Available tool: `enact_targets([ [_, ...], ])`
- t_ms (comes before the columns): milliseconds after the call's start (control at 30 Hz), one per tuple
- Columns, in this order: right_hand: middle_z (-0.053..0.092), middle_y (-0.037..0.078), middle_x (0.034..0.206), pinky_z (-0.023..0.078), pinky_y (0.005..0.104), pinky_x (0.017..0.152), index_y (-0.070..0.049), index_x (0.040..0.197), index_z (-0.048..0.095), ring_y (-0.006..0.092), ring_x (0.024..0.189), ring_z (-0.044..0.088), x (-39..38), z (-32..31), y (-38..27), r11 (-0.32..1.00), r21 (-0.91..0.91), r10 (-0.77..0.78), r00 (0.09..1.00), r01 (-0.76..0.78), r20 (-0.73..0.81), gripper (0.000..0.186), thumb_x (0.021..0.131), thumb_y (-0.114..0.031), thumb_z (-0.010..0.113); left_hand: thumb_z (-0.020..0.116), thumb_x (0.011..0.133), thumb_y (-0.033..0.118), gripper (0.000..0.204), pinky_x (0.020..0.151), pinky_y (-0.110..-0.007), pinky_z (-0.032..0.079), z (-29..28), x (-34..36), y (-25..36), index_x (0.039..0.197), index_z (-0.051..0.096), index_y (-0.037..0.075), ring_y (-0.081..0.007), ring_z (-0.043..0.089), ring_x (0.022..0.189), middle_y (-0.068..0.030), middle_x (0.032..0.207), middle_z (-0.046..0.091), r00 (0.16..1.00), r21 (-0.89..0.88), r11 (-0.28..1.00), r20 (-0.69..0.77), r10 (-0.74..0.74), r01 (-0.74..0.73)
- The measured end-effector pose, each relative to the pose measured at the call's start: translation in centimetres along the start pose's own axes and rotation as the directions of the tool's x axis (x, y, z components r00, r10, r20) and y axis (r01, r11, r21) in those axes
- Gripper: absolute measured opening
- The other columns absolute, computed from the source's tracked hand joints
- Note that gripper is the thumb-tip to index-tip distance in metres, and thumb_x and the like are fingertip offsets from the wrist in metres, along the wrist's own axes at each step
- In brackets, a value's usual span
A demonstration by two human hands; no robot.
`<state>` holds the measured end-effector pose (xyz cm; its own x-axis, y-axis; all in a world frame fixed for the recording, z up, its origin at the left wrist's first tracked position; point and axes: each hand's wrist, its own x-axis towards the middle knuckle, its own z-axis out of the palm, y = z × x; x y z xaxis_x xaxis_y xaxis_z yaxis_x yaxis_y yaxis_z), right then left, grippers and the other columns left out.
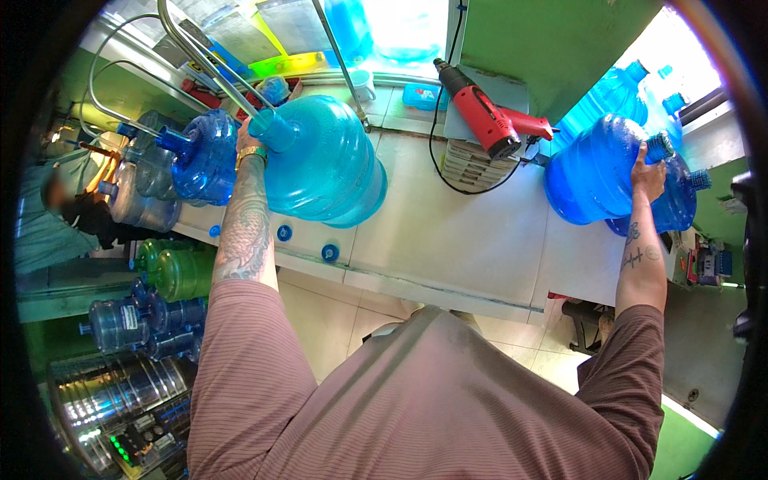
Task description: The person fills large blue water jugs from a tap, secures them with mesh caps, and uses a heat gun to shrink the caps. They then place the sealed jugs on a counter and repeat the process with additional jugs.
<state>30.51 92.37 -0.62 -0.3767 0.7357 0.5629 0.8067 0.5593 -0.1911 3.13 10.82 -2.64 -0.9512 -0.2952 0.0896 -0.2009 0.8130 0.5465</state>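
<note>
A large light-blue water jug [324, 164] stands at the left of the counter, its neck under a bent metal filling pipe [210, 66]. My left hand [245, 139] is closed at the left side of that neck, its fingers partly hidden by it. At the far right, my right hand [646, 181] is wrapped around the neck of a capped blue water jug [594, 174], which leans slightly to the right. Another capped blue jug [677, 200] is partly hidden behind my right hand. A darker blue jug [210, 156] stands just left of my left forearm.
A red heat gun [484, 112] with a black cord rests on a stack at the back. Loose blue caps [330, 253] lie along the counter's front edge [440, 294]. More jugs [188, 272] are stacked lower left. A person [60, 216] is at far left.
</note>
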Motion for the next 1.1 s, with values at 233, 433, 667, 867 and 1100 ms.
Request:
enact_targets([
  [233,0.055,0.026,0.135,0.044,0.0509,0.103,0.007,0.137,0.05,0.0385,0.125,0.055,0.3,0.2,0.1,1.0,-0.002,0.014,1.0,-0.014,0.028,0.098,0.087,-0.078,0.04,0.063,0.085,0.063,0.055,0.09,-0.047,0.052,1.2,1.6,-1.8,0.116,0.069,0.018,-0.035,0.065,0.109,-0.0157,0.115,0.07,0.995,-0.08,0.993,-0.061,0.084,-0.089],
  [433,0.056,0.026,0.134,0.044,0.0513,0.103,0.006,0.135,0.052,0.0381,0.124,0.055,0.2,0.2,0.2,1.0,-0.003,0.007,1.0,-0.007,0.021,0.097,0.087,-0.077,0.041,0.055,0.084,0.058,0.058,0.095,-0.05,0.05,0.5,0.5,-0.6,0.125,0.066,0.018,-0.041,0.063,0.114,-0.0197,0.124,0.066,0.999,0.015,0.999,-0.033,0.028,-0.028],
  [667,0.058,0.026,0.132,0.045,0.0516,0.101,0.006,0.135,0.052,0.0384,0.123,0.057,0.1,0.1,0.1,1.0,-0.019,0.016,1.0,-0.016,-0.004,0.096,0.087,-0.077,0.042,0.056,0.085,0.055,0.055,0.093,-0.051,0.051,-0.2,-0.4,0.6,0.119,0.069,0.014,-0.0418,0.063,0.112,-0.0225,0.121,0.067,1.0,0.019,1.0,-0.027,0.012,-0.012],
  [867,0.058,0.026,0.132,0.045,0.051,0.102,0.006,0.136,0.051,0.0384,0.123,0.057,0.2,0.4,0.2,1.0,-0.005,0.01,1.0,-0.01,-0.007,0.096,0.087,-0.077,0.042,0.056,0.085,0.054,0.054,0.092,-0.051,0.052,-0.4,-0.7,0.9,0.117,0.07,0.013,-0.0425,0.064,0.11,-0.0233,0.117,0.068,0.999,0.027,0.999,-0.03,0.026,-0.025],
  [1100,0.058,0.026,0.131,0.045,0.051,0.101,0.006,0.133,0.053,0.0386,0.122,0.057,0.2,0.3,0.2,1.0,0.006,0.008,1.0,-0.008,0.0,0.095,0.087,-0.077,0.042,0.057,0.086,0.052,0.052,0.092,-0.051,0.052,-0.1,-0.3,0.4,0.119,0.07,0.014,-0.0411,0.064,0.111,-0.0214,0.12,0.068,0.999,-0.005,1.0,-0.035,0.008,-0.009],
])
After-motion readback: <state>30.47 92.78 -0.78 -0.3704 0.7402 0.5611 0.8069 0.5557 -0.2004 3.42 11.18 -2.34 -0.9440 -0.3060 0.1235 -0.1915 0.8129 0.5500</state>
